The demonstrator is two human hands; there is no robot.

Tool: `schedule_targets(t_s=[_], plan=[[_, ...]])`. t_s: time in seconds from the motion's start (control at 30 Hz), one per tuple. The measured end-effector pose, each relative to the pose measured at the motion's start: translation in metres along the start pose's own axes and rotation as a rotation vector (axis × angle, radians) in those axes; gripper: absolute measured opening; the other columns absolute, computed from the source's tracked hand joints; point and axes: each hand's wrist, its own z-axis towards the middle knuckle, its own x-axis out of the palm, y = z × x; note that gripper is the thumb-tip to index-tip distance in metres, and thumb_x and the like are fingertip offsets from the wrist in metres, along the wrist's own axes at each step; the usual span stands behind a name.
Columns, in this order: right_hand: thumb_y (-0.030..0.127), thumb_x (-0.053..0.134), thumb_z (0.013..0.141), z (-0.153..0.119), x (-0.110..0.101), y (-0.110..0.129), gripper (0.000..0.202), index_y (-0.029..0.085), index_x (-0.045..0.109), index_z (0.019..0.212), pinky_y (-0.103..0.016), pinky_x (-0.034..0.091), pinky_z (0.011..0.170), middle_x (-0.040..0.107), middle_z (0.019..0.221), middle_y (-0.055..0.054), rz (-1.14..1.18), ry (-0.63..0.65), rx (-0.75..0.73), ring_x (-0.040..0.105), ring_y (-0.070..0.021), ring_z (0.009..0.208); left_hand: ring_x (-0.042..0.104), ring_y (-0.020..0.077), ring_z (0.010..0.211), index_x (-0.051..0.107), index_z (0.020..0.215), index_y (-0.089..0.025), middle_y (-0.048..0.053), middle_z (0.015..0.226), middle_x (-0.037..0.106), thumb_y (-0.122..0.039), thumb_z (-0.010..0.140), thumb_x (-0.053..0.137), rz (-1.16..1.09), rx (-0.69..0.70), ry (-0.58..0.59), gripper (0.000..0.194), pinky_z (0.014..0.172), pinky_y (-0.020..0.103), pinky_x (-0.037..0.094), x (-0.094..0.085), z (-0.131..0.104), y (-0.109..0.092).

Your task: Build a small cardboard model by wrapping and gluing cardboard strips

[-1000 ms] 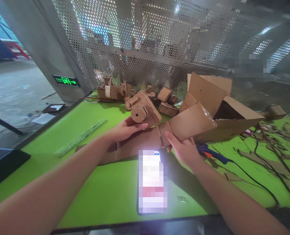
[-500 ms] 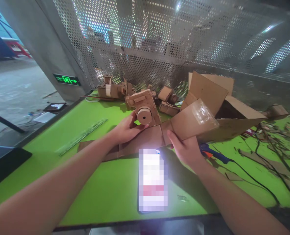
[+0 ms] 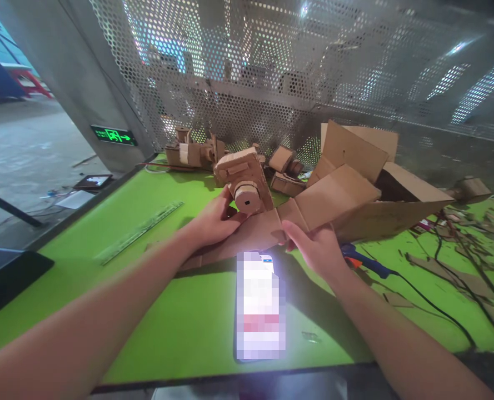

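Note:
My left hand (image 3: 215,221) is closed round the lower left side of a cardboard camera model (image 3: 257,173), which has a round stacked-disc lens with a small dark square hole. Across the front of the model runs a long creased cardboard strip (image 3: 334,194). My right hand (image 3: 313,245) pinches this strip by its lower edge, thumb on top, near the creases. The strip's right part slants up toward the open box, and its left part passes behind my left forearm. A lit phone (image 3: 260,305), its screen blurred out, lies below the strip.
An open cardboard box (image 3: 392,219) stands at right. A blue glue gun (image 3: 367,261) with its cord lies beside my right wrist, near cardboard scraps (image 3: 450,272). A clear ruler (image 3: 142,230) lies at left. More cardboard models (image 3: 192,153) line the perforated metal wall (image 3: 247,94).
The cardboard strip has shifted right and turned, so its shiny taped end no longer shows. My right hand has moved slightly with it. The camera model has tilted a little in my left hand.

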Motion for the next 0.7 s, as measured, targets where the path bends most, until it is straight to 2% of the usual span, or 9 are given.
schedule_targets(t_s=[0.07,0.2,0.33,0.4,0.53,0.6,0.7], plan=[[0.058,0.077,0.087,-0.002,0.004,0.002,0.040,0.018,0.078,0.091,-0.031,0.060,0.058,0.080,0.076,-0.008,0.011,0.047,0.058,0.075,-0.0212,0.064,0.073,0.0308,0.110,0.050,0.131,-0.021,0.012,0.117,0.073,-0.035,0.091,0.072,0.016,-0.014,0.000,0.048,0.092,0.046,0.062,0.003,0.000,-0.002],[0.054,0.068,0.093,-0.009,0.010,0.008,0.042,0.020,0.079,0.069,-0.032,0.059,0.069,0.078,0.067,-0.007,-0.200,0.061,0.136,0.075,-0.0209,0.064,0.074,0.0298,0.107,0.050,0.130,-0.022,0.010,0.114,0.072,-0.034,0.091,0.074,-0.005,-0.033,0.023,0.047,0.091,0.045,0.062,0.008,-0.002,-0.004],[0.050,0.063,0.094,-0.010,0.012,0.014,0.051,0.025,0.067,0.048,-0.031,0.058,0.070,0.070,0.052,-0.004,-0.310,0.043,0.099,0.074,-0.0210,0.060,0.073,0.0283,0.109,0.051,0.126,-0.023,0.010,0.119,0.070,-0.036,0.093,0.073,-0.032,-0.028,0.022,0.042,0.091,0.043,0.062,0.010,-0.002,-0.004],[0.047,0.061,0.093,-0.009,0.013,0.014,0.053,0.027,0.062,0.044,-0.030,0.058,0.071,0.071,0.053,-0.004,-0.322,0.030,0.078,0.075,-0.0216,0.062,0.073,0.0275,0.109,0.051,0.124,-0.023,0.011,0.121,0.070,-0.035,0.093,0.073,-0.055,-0.021,0.024,0.040,0.090,0.042,0.062,0.011,-0.002,-0.003],[0.039,0.060,0.094,-0.006,0.016,0.011,0.054,0.028,0.056,0.041,-0.031,0.059,0.082,0.071,0.052,-0.003,-0.347,0.024,-0.006,0.078,-0.0227,0.073,0.072,0.0274,0.107,0.051,0.122,-0.023,0.010,0.120,0.070,-0.032,0.091,0.074,-0.056,-0.015,0.037,0.040,0.089,0.041,0.062,0.012,-0.002,-0.001],[0.039,0.062,0.095,-0.007,0.017,0.008,0.053,0.027,0.055,0.043,-0.030,0.058,0.076,0.065,0.046,-0.002,-0.356,0.016,-0.017,0.076,-0.0222,0.067,0.072,0.0280,0.108,0.051,0.122,-0.022,0.011,0.120,0.070,-0.032,0.091,0.073,-0.037,-0.016,0.043,0.039,0.088,0.042,0.062,0.012,-0.001,0.000],[0.039,0.064,0.094,-0.009,0.017,0.004,0.042,0.025,0.059,0.054,-0.028,0.053,0.057,0.063,0.047,0.000,-0.298,-0.035,-0.035,0.068,-0.0188,0.050,0.073,0.0290,0.108,0.051,0.121,-0.022,0.011,0.118,0.070,-0.033,0.091,0.073,-0.038,-0.021,0.042,0.039,0.086,0.041,0.062,0.012,-0.002,0.001]])
